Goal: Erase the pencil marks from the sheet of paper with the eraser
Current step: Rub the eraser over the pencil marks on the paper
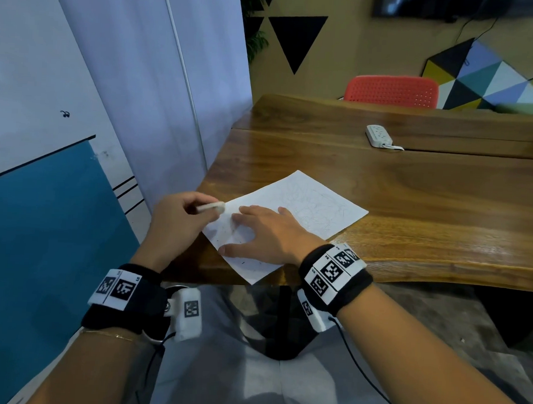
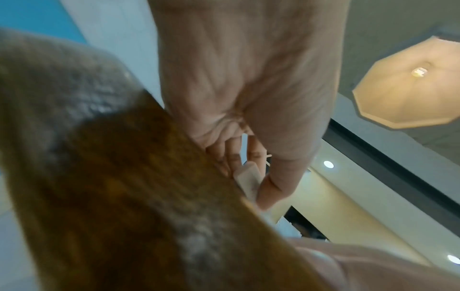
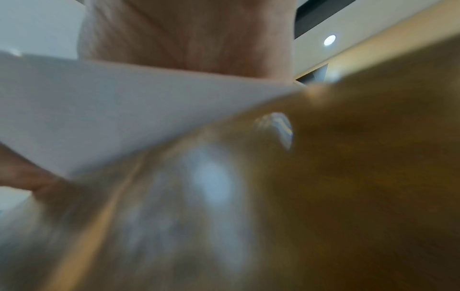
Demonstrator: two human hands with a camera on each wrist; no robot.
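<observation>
A white sheet of paper (image 1: 314, 204) with faint pencil scribbles lies on the near left corner of the wooden table (image 1: 412, 190); one corner hangs over the front edge. My left hand (image 1: 182, 216) pinches a white eraser (image 1: 211, 206) at the sheet's left edge. The left wrist view shows the eraser (image 2: 248, 177) between thumb and fingers. My right hand (image 1: 267, 232) lies flat on the sheet with fingers spread, pressing it down. In the right wrist view the paper (image 3: 119, 110) fills the left, blurred.
A white power strip (image 1: 379, 135) with its cable lies far back on the table. A red chair (image 1: 392, 89) stands behind the table. A whiteboard and curtain rise close on the left. Dark eraser crumbs dot the sheet's near part.
</observation>
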